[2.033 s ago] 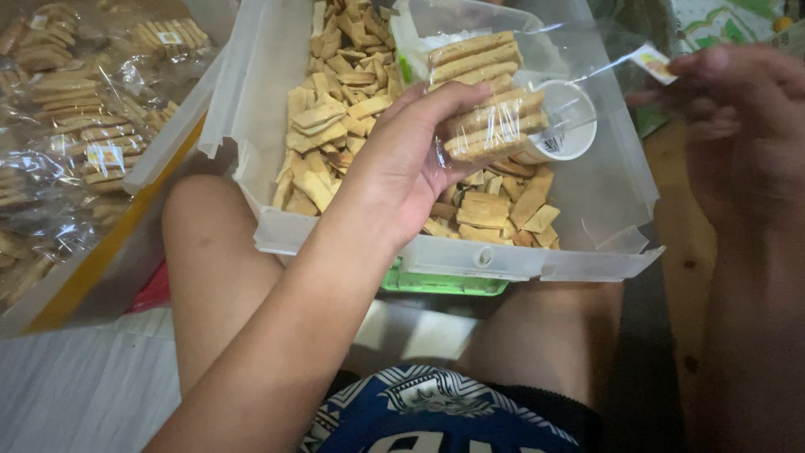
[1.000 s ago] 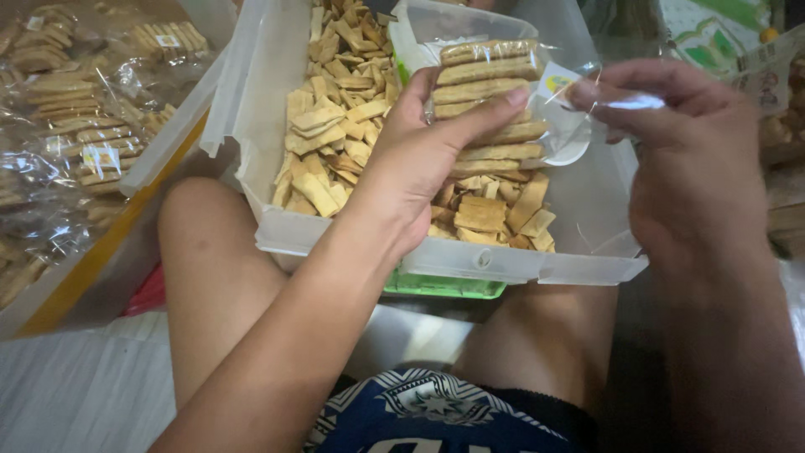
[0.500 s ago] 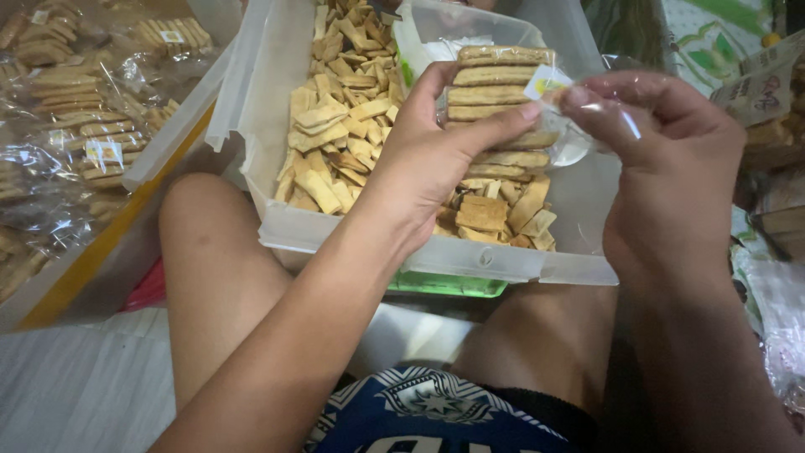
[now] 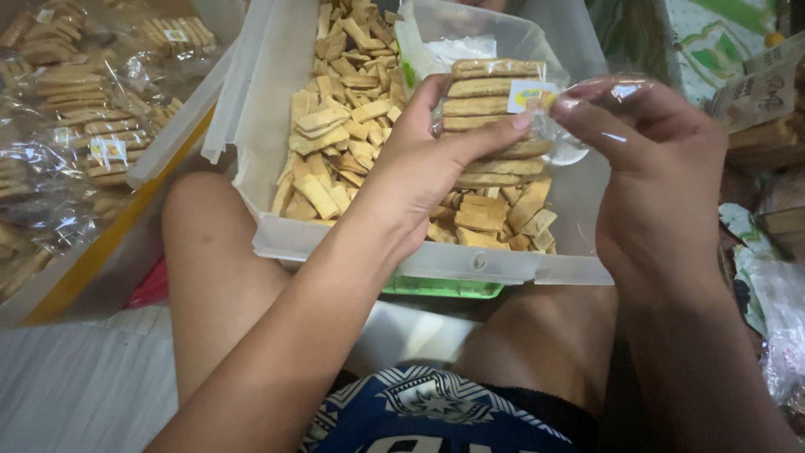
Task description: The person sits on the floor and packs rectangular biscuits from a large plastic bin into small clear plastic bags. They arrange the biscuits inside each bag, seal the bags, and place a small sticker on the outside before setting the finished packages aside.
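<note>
My left hand [image 4: 423, 164] grips a clear plastic bag [image 4: 490, 117] filled with a stack of flat tan biscuits, held upright over a clear plastic tub [image 4: 419, 256]. My right hand [image 4: 650, 164] pinches the bag's open plastic edge on the right side, next to a small white and yellow label [image 4: 530, 96] pressed against the stack. Under my thumb the stack's left side is hidden. Loose biscuits [image 4: 335, 143] fill the tub, which rests on my knees.
A second clear tub [image 4: 109, 134] at the left holds several packed bags of biscuits. A green tray edge [image 4: 440, 288] shows under the near tub. More wrapped goods and printed bags [image 4: 759, 109] lie at the right.
My right hand came in from the far right with the small label and now presses against the bag's side. The bag has risen slightly in my left hand.
</note>
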